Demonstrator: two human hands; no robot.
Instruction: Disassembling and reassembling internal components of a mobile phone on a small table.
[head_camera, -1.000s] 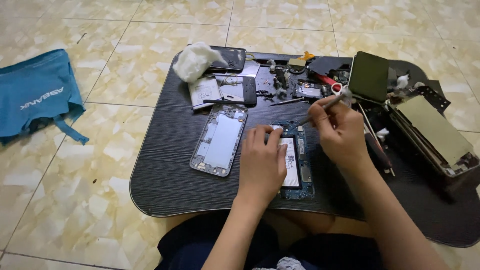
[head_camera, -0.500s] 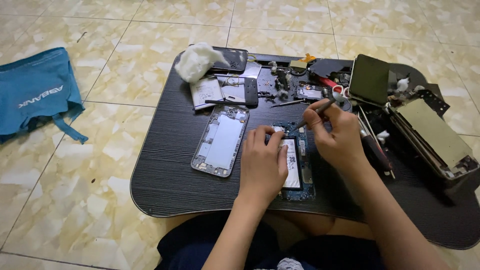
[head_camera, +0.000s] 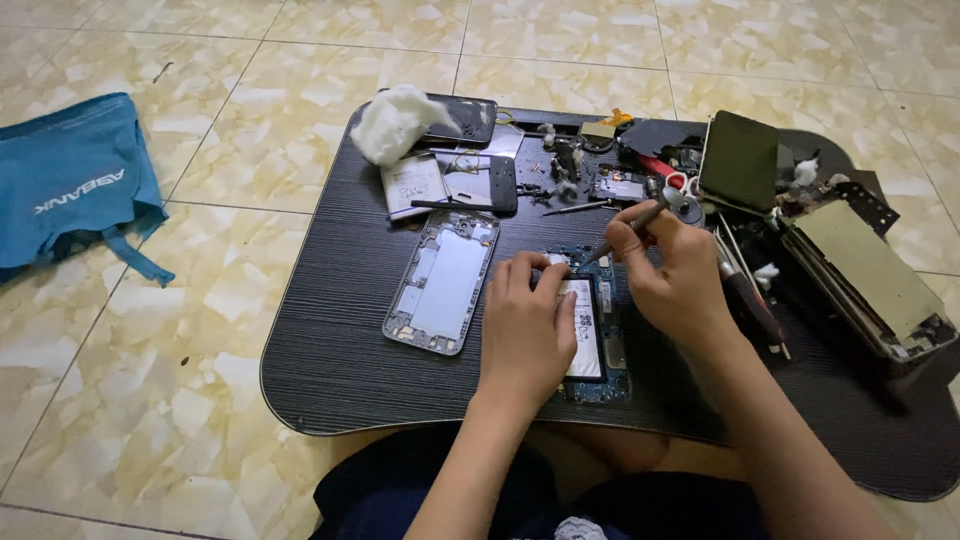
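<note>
Down comes the screwdriver (head_camera: 625, 228) since a moment ago, its tip now at the top edge of the opened phone body (head_camera: 592, 330) on the black lap table (head_camera: 340, 340). Right hand (head_camera: 680, 275) pinches the tool with fingers curled tight. Left hand (head_camera: 525, 335) lies flat on the phone body, fingers spread narrowly, pressing it. Just left of the phone body rests 1 silver phone frame (head_camera: 443, 283).
</note>
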